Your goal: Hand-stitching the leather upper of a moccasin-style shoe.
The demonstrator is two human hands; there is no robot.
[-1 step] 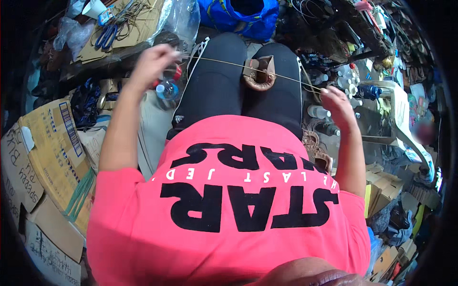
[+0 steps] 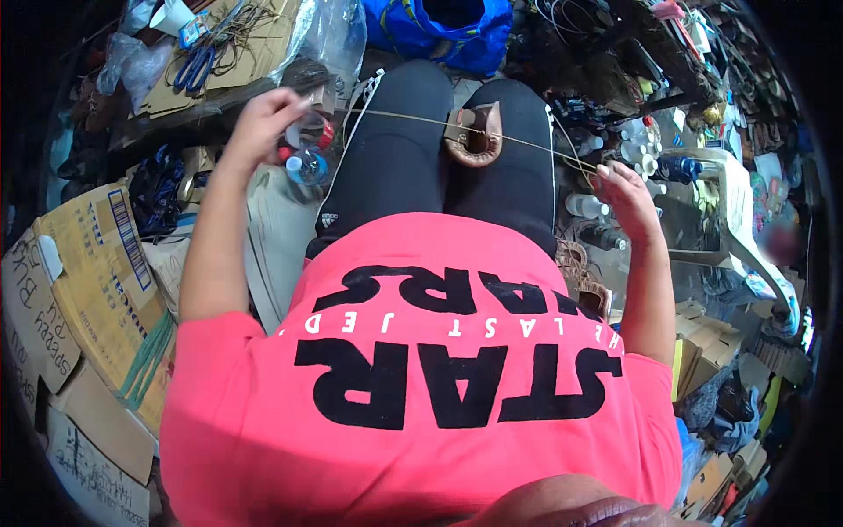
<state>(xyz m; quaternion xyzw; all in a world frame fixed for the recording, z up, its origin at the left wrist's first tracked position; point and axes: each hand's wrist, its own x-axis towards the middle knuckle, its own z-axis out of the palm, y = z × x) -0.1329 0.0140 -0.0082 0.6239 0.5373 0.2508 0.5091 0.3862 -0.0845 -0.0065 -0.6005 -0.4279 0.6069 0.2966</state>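
While the person sits with both arms spread, the head view shows a thin tan thread [image 2: 413,117] running from the left side, across both thighs in dark trousers [image 2: 386,154], to the right hand [image 2: 625,195]. The right hand's thumb and fingers are pinched together on the thread near its right end, beyond the right thigh. The left hand [image 2: 268,130] is on the far left, its thumb and forefinger brought close together; whether they clamp the thread cannot be told, as its left end is too faint there. Between the thighs rests a brown leather shoe piece [image 2: 475,159], curved like a U with a gathered rim, and the thread passes across it.

Just beside the left hand, on its near right, stands a plastic bottle with a light blue cap [image 2: 307,167]. Farther left, blue-handled scissors [image 2: 195,70] lie on cardboard sheets [image 2: 165,98]. A blue bag [image 2: 481,54] sits beyond the knees. Near the right hand are a clear bottle [image 2: 585,205] and, nearer, brown stitched leather pieces [image 2: 572,256]. A cardboard box [image 2: 92,237] occupies the near left.
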